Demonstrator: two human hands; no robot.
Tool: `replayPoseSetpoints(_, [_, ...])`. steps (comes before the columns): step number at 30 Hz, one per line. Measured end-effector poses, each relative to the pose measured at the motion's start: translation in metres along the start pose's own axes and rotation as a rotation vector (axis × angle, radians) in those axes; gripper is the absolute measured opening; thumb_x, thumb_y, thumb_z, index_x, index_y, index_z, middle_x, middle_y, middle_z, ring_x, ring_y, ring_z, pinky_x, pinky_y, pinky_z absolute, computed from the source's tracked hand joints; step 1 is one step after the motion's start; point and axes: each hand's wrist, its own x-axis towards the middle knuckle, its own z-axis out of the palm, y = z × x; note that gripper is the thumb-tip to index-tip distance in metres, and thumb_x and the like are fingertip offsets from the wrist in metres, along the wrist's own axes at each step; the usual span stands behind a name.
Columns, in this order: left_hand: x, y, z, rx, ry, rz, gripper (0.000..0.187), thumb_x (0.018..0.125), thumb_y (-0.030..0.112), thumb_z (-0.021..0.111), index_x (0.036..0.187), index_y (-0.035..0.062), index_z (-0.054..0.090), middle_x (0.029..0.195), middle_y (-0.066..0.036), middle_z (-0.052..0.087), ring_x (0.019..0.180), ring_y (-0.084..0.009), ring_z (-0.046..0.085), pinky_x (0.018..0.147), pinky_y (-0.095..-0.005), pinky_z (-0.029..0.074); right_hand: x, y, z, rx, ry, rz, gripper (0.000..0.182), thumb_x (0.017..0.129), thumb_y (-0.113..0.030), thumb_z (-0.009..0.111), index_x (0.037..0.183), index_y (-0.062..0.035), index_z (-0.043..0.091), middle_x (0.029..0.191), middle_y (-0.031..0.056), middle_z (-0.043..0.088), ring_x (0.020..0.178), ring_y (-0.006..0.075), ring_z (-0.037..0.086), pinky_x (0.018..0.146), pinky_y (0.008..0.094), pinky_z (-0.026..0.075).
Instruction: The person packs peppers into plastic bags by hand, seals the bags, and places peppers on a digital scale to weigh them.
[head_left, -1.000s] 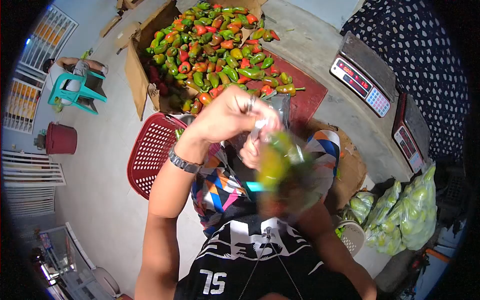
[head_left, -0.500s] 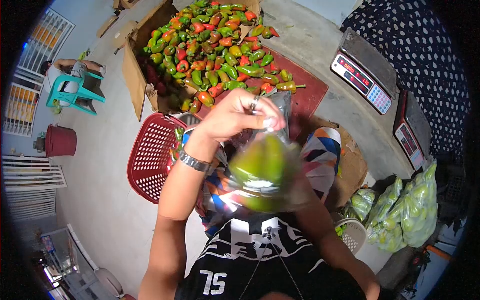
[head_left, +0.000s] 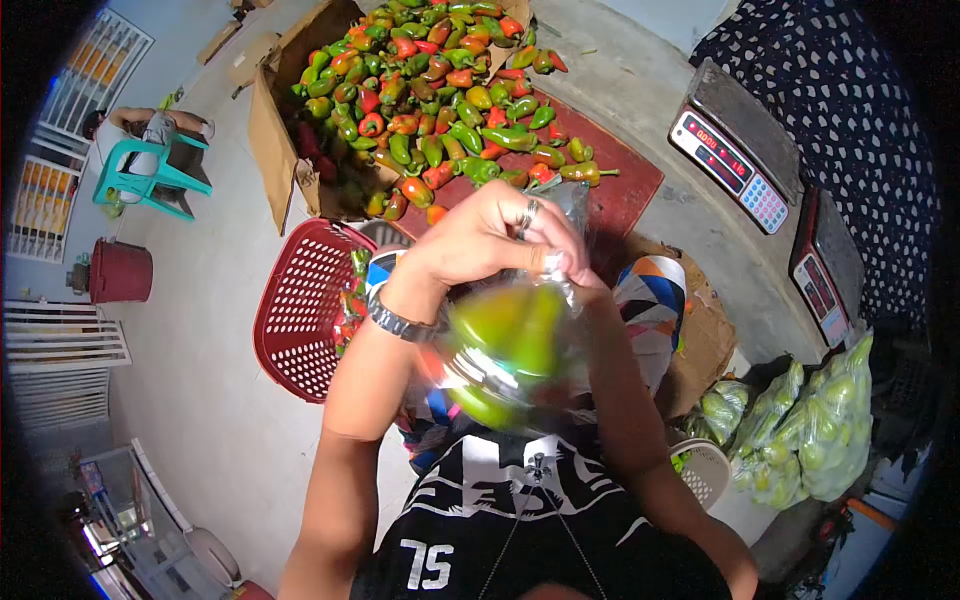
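Hands, two, both bare and close together. Our left hand [head_left: 495,235], ringed and with a metal-link watch [head_left: 400,320] at the wrist, pinched the gathered neck of a clear plastic bag [head_left: 500,375] between thumb and fingers. Our right hand [head_left: 594,296] met it at the same neck, partly hidden; we could not tell how its fingers were set.

Bag, one, blurred: we held it over our lap, in front of our black-and-white shirt [head_left: 500,540], with green peppers [head_left: 540,332] inside and an orange-red patch at its left side. Loose plastic stood above our fingers.

Pepper heap [head_left: 430,110], green, red and mixed: spread from an opened cardboard box [head_left: 268,150] onto a dark red board [head_left: 618,192], beyond our hands.

Red basket [head_left: 285,320], perforated: beside our left leg, some peppers within.

Scales, two, displays lit: an upper scale [head_left: 728,168] and a lower scale [head_left: 820,292], to our right.

Filled bags [head_left: 825,425], clear, pale green contents: at our right, near a white perforated basket [head_left: 706,475].

Across the floor [head_left: 195,330], to our left: a dark red bucket [head_left: 120,272], and a person [head_left: 165,123] at a teal chair [head_left: 140,175].
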Motion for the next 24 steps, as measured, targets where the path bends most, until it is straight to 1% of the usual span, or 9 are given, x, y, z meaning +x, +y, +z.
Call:
replayPoseSetpoints(2, [-0.001,0.002,-0.011,0.342,0.004,-0.027,0.011,0.089,0.006,0.075,0.094,-0.0033,0.077,0.097,-0.010,0.075,0.091,-0.0186,0.071,0.083,-0.0347,0.055,0.008,0.003,-0.025,-0.377,0.190,-0.063,0.022,0.100,-0.026,0.064,0.094,-0.0053,0.064,0.071,0.0030,0.057,0.060,0.0209,0.055,0.056,0.0318,0.041])
replayPoseSetpoints(3, [0.000,0.003,-0.010,0.612,0.160,-0.051,0.011,0.087,0.005,0.074,0.095,-0.0017,0.077,0.095,-0.010,0.075,0.090,-0.0204,0.072,0.082,-0.0343,0.055,0.011,0.005,-0.037,-0.561,0.295,-0.068,0.021,0.099,-0.024,0.066,0.095,-0.0038,0.065,0.072,0.0050,0.060,0.061,0.0230,0.059,0.056,0.0343,0.043])
replayPoseSetpoints(6, [0.007,-0.011,0.013,0.899,0.447,0.094,0.013,0.088,0.005,0.071,0.098,0.0004,0.078,0.095,-0.015,0.074,0.090,-0.0281,0.073,0.083,-0.0350,0.056,0.014,-0.034,0.006,-1.435,0.516,-0.567,0.016,0.102,-0.019,0.062,0.100,-0.0033,0.064,0.082,0.0166,0.065,0.076,0.0345,0.069,0.066,0.0436,0.051])
replayPoseSetpoints(9, [0.021,-0.014,0.040,0.811,0.669,0.294,0.015,0.088,0.000,0.067,0.099,0.0005,0.076,0.101,-0.015,0.074,0.095,-0.0284,0.073,0.087,-0.0354,0.056,0.016,-0.029,0.029,-1.338,0.749,-0.730,0.011,0.101,-0.015,0.062,0.100,-0.0036,0.065,0.083,0.0173,0.066,0.076,0.0385,0.068,0.067,0.0450,0.052])
replayPoseSetpoints(12, [0.022,-0.003,0.049,0.749,0.674,0.382,0.019,0.088,-0.002,0.065,0.103,0.0014,0.076,0.103,-0.014,0.075,0.098,-0.0271,0.072,0.089,-0.0356,0.055,0.009,-0.040,0.047,-1.345,0.806,-0.792,0.012,0.101,-0.014,0.063,0.098,-0.0028,0.064,0.079,0.0174,0.065,0.069,0.0361,0.066,0.064,0.0443,0.050])
replayPoseSetpoints(15, [0.018,-0.005,0.050,0.635,0.636,0.389,0.022,0.084,-0.003,0.062,0.103,0.0021,0.074,0.096,-0.014,0.073,0.095,-0.0311,0.072,0.086,-0.0387,0.056,-0.005,-0.060,0.063,-1.283,0.728,-0.538,0.019,0.102,-0.018,0.063,0.092,-0.0015,0.064,0.075,0.0119,0.064,0.064,0.0250,0.062,0.061,0.0391,0.047])
replayPoseSetpoints(18, [0.006,-0.013,0.045,0.595,0.545,0.337,0.020,0.086,0.000,0.065,0.103,0.0030,0.074,0.089,-0.012,0.071,0.079,-0.0257,0.066,0.076,-0.0358,0.053,-0.016,-0.071,0.056,-0.870,0.635,-0.158,0.026,0.103,-0.023,0.063,0.089,-0.0008,0.064,0.073,0.0049,0.061,0.064,0.0137,0.056,0.060,0.0332,0.044])
replayPoseSetpoints(20, [-0.004,-0.014,0.049,0.579,0.525,0.238,0.017,0.087,0.003,0.067,0.102,0.0037,0.074,0.078,-0.010,0.065,0.068,-0.0211,0.056,0.068,-0.0345,0.048,-0.019,-0.066,0.050,-0.859,0.592,-0.154,0.029,0.103,-0.026,0.063,0.089,-0.0010,0.064,0.073,0.0025,0.059,0.066,0.0113,0.055,0.060,0.0320,0.043])
replayPoseSetpoints(24, [-0.016,-0.016,0.047,0.594,0.471,0.069,0.013,0.088,0.004,0.067,0.099,0.0034,0.074,0.077,-0.007,0.062,0.069,-0.0169,0.054,0.068,-0.0316,0.045,-0.024,-0.065,0.043,-0.920,0.526,-0.028,0.028,0.103,-0.027,0.063,0.091,-0.0012,0.067,0.072,0.0044,0.060,0.069,0.0118,0.057,0.064,0.0322,0.045])
